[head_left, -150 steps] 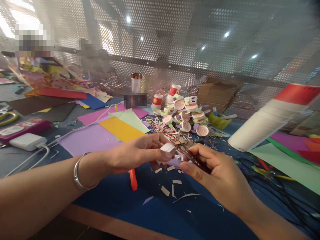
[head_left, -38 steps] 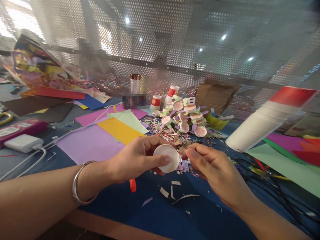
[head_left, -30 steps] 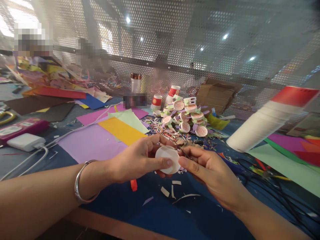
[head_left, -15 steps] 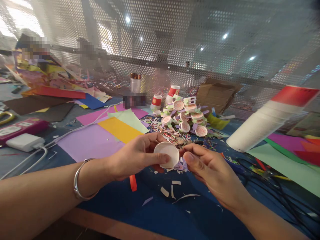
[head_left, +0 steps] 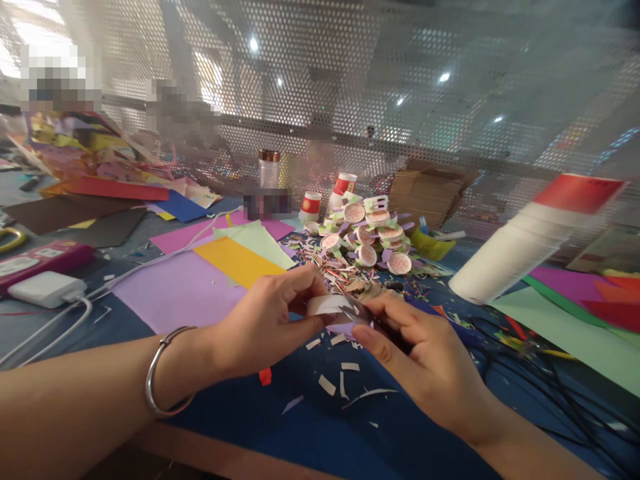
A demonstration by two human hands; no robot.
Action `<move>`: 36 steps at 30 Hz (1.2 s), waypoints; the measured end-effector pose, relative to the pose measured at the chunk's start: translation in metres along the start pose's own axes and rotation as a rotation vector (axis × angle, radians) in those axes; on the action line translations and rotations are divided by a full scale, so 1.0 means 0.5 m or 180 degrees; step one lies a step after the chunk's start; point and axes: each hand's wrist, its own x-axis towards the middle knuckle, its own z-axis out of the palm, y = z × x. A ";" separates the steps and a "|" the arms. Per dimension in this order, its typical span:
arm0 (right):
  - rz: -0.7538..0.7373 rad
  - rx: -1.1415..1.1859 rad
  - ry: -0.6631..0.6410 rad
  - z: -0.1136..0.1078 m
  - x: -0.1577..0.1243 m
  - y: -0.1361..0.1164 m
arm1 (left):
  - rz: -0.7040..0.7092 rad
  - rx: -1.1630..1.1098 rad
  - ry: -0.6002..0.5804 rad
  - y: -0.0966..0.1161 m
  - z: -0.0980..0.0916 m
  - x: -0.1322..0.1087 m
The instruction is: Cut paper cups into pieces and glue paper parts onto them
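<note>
In the head view, my left hand (head_left: 277,307) pinches a short white paper cup base (head_left: 324,305) between thumb and fingers. It is tilted so that its side wall faces me. My right hand (head_left: 413,350) is closed around small scissors (head_left: 349,312), whose metal blades point left at the cup base's right side. The scissors' handles are hidden in my fingers. Below and behind my hands lie white and coloured paper scraps (head_left: 327,385). Farther back is a heap of cut cup bases (head_left: 367,255) with red print and coloured paper strips attached.
A tilted stack of paper cups (head_left: 520,247) stands at the right, near black cables (head_left: 525,380). Coloured paper sheets (head_left: 175,287) and a white charger (head_left: 47,288) lie at the left. A lidded jar (head_left: 269,170) and cardboard (head_left: 425,193) stand by the perforated metal screen (head_left: 320,80).
My left hand has turned the cup base from showing its round face to showing its side wall. The scissors' blades have come up against it from the right.
</note>
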 end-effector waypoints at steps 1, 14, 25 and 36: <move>-0.0036 -0.0052 -0.0006 0.000 0.000 -0.002 | 0.0044 0.0085 -0.0007 -0.001 0.000 -0.001; -0.0700 -0.0898 0.0135 -0.006 -0.007 -0.005 | 0.0085 0.0139 -0.0118 0.003 0.001 -0.010; -0.0797 -0.1133 0.0208 -0.008 -0.007 -0.006 | -0.0012 0.0082 -0.0165 0.007 0.003 -0.009; 0.0026 -0.0401 0.0665 -0.014 0.006 -0.010 | -0.0822 -0.1545 -0.0570 0.003 0.001 0.011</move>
